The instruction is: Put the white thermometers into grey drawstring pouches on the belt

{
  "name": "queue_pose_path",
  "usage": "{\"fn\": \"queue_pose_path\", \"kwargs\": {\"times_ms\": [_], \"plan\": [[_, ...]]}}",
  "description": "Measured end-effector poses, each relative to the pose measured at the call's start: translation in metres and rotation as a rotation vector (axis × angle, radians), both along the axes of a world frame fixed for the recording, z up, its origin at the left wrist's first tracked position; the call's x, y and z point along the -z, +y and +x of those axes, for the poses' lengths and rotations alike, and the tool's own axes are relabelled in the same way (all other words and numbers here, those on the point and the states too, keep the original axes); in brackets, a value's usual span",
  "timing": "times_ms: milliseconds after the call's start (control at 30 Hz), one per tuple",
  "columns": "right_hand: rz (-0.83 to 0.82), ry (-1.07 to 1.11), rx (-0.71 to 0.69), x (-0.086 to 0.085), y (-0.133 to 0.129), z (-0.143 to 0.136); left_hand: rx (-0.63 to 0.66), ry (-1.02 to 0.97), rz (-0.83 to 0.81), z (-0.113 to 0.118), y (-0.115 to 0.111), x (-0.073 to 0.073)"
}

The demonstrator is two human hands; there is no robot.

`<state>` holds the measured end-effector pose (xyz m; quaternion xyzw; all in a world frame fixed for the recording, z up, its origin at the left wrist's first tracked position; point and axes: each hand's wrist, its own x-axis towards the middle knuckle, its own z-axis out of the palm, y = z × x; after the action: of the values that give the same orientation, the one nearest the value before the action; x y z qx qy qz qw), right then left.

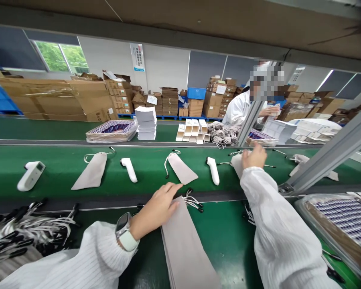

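Observation:
My left hand (156, 208) rests flat, fingers spread, on the top of a stack of grey drawstring pouches (186, 249) lying in front of me. My right hand (253, 157) reaches out over the green conveyor belt (63, 168) and touches a grey pouch (237, 163) lying there; whether it grips it is unclear. On the belt lie white handheld thermometers (213, 170) (128, 169) (31, 175) alternating with flat grey pouches (181, 168) (92, 171).
A tray of purple batteries (349, 220) sits at my right. A heap of corded pouches (21, 233) lies at my left. A metal frame post (327, 160) slants across the right. Across the belt stand white boxes (146, 122) and a co-worker (243, 106) in white; cartons behind.

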<state>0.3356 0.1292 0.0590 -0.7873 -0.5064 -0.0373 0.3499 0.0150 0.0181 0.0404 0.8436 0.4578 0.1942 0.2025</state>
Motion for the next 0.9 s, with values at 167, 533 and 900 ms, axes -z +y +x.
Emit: {"fn": "queue_pose_path", "kwargs": {"times_ms": [167, 533, 900], "plan": [[-0.316, -0.036, -0.275, 0.049, 0.025, -0.055, -0.086, 0.165, 0.005, -0.01, -0.012, 0.016], [-0.42, 0.111, -0.403, 0.057, 0.032, -0.04, -0.183, 0.195, 0.195, 0.004, -0.024, 0.029], [-0.14, 1.395, -1.001, -0.003, -0.028, -0.116, -0.164, 0.225, 0.238, 0.017, -0.019, 0.029]]}}
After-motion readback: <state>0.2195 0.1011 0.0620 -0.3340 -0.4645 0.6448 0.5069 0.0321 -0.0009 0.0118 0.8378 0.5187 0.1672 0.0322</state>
